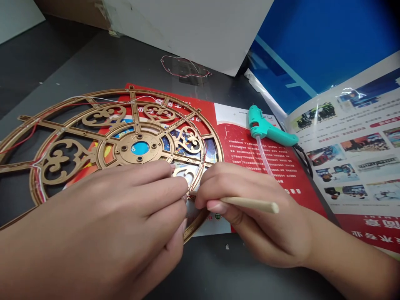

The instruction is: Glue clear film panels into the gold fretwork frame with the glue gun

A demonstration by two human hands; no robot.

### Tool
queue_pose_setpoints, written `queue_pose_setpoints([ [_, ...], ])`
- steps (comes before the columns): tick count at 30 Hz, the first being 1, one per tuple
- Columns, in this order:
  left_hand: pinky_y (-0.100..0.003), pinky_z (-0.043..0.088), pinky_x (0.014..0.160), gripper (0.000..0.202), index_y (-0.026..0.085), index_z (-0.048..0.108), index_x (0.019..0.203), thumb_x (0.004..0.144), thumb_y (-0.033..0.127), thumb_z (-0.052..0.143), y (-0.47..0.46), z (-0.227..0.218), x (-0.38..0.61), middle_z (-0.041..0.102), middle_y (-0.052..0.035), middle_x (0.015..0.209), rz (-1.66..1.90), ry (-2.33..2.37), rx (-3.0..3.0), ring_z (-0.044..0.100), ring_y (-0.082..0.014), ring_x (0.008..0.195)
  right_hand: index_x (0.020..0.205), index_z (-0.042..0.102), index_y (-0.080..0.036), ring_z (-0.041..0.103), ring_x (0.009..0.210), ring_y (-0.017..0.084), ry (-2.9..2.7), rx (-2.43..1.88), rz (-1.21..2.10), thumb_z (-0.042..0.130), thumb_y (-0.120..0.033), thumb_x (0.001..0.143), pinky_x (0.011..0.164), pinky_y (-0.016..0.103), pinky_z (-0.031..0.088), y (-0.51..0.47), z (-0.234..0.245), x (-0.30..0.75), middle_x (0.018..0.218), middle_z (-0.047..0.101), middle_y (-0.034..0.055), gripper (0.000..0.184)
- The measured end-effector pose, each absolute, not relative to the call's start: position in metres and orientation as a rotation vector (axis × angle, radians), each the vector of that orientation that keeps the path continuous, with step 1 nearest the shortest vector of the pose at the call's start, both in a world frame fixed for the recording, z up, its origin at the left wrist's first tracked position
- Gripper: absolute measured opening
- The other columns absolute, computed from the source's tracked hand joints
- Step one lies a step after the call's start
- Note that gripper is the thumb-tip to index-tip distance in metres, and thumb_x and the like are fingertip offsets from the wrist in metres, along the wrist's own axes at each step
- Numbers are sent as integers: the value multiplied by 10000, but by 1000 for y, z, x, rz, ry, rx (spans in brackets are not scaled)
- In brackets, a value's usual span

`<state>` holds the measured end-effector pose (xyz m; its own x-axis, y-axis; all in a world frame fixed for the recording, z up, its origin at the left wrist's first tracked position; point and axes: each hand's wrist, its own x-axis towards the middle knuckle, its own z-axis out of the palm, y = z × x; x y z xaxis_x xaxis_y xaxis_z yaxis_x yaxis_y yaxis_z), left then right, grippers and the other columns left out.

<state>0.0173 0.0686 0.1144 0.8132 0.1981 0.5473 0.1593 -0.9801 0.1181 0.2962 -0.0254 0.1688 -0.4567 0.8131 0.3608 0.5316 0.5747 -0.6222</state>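
A round gold openwork frame [146, 130] with spokes and scroll ornaments lies on a printed red sheet. Thin red and white wires [40, 183] run along its rings. My right hand [250, 208] pinches a pale wooden stick [251, 204], whose blunt end points right; its other end is hidden by my fingers. Close beside it, my left hand [134, 221] is closed at the frame's near right side. Whatever its fingertips grip there is hidden. The wires pass between the two hands.
A teal hot glue gun [271, 129] with a clear glue stick [264, 154] rests on the red sheet [250, 166]. Behind lies a loose loop of wire [187, 75] near a white box [193, 29]. An open printed booklet [359, 150] stands at the right.
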Motion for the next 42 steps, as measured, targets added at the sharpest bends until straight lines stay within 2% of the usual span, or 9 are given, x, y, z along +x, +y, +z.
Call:
queue_pose_setpoints([
  [5,-469,654,886,72,333,736,1226,1155,340,748,69,118,16,849,37,1169,915,309,2899,817,-245,1175,1147,754,-183,822,1060,163,-2177,-1037,571,541,-30,1335,1060,275,732,-23,165,298,1115,850,61,322],
  [9,-454,666,861,37,307,716,1175,1168,295,681,73,119,18,830,2,1164,825,236,2980,810,-254,1130,1182,748,-174,806,1038,159,-2190,-828,504,607,0,1262,1048,256,717,-19,158,302,1122,842,58,237],
  [13,-450,796,1066,143,318,814,1221,1131,398,737,62,100,6,833,-18,1229,816,351,2822,858,-269,1257,1134,727,-211,810,989,159,-2168,-925,564,622,18,1227,985,244,715,-20,161,300,1082,829,47,268],
  [17,-488,823,1187,225,325,867,1252,1103,459,764,44,72,-11,844,-39,1283,787,434,2734,868,-309,1391,1096,706,-228,800,929,163,-2161,-933,572,658,-7,1198,897,251,715,-20,160,297,1057,828,48,248],
  [24,-466,818,1125,246,348,882,1323,1097,361,786,55,89,4,870,-26,1302,858,412,2815,881,-286,1310,1152,718,-253,816,905,150,-1765,-1058,567,706,-184,1322,837,271,704,-25,157,291,1101,864,29,184],
  [28,-451,802,1035,282,335,864,1345,1084,273,776,64,102,9,892,-22,1304,927,374,2886,882,-282,1260,1130,705,-259,816,934,177,-1808,-1052,593,692,-153,1299,862,301,704,-25,156,292,1048,832,29,200],
  [33,-481,820,1163,209,345,881,1255,1062,392,818,63,73,-1,877,-40,1326,860,408,2851,877,-307,1364,1117,686,-261,802,906,185,-1843,-1039,580,702,-137,1278,834,306,686,-21,155,293,1019,807,30,204],
  [37,-494,823,1193,188,333,866,1210,1052,421,816,66,52,-3,876,-50,1329,866,409,2854,872,-321,1404,1113,681,-263,795,877,190,-1878,-1051,547,694,-177,1298,800,310,679,-20,155,294,986,810,37,205],
  [42,-496,816,1205,194,334,861,1222,1063,428,802,68,49,0,877,-51,1328,889,413,2866,873,-320,1397,1176,706,-246,832,945,218,-1950,-963,560,669,-186,1313,863,353,728,-20,148,297,1060,850,81,155],
])
